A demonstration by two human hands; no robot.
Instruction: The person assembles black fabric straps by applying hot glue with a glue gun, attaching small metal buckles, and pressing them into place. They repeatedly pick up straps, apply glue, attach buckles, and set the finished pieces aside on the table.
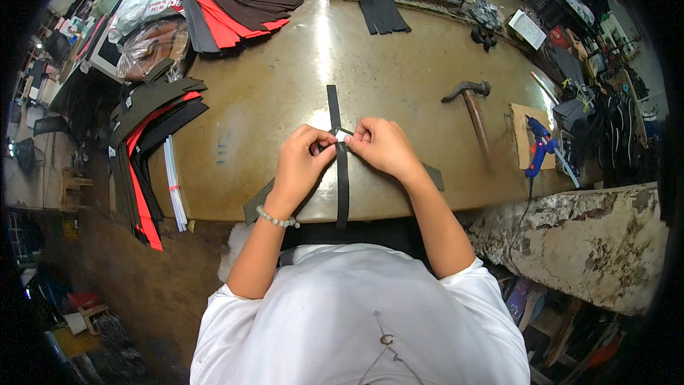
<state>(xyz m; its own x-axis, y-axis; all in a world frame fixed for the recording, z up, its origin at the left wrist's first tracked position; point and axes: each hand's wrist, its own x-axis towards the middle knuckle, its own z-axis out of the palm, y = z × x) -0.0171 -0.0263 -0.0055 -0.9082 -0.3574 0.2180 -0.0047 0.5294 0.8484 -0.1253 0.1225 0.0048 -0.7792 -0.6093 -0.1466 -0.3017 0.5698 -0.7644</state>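
A long narrow black strap [343, 189] lies upright in the picture, from the middle of the table to its near edge. Across its middle, both of my hands meet at a small fold with a pale bit showing. My left hand [303, 157], with a beaded bracelet at the wrist, is closed, thumb and fingers pinching the strap's fold from the left. From the right, my right hand [381, 144] pinches the same spot. The fingertips hide much of what is held. Dark flat strip ends [433, 177] show beneath both forearms.
To the right lie a hammer [476, 110] and a blue glue gun [536, 148] on cardboard. Fanned black, red and green strips [142, 150] and thin white sticks [173, 182] are at left. More strips [235, 7] and black straps [374, 0] lie at the far side.
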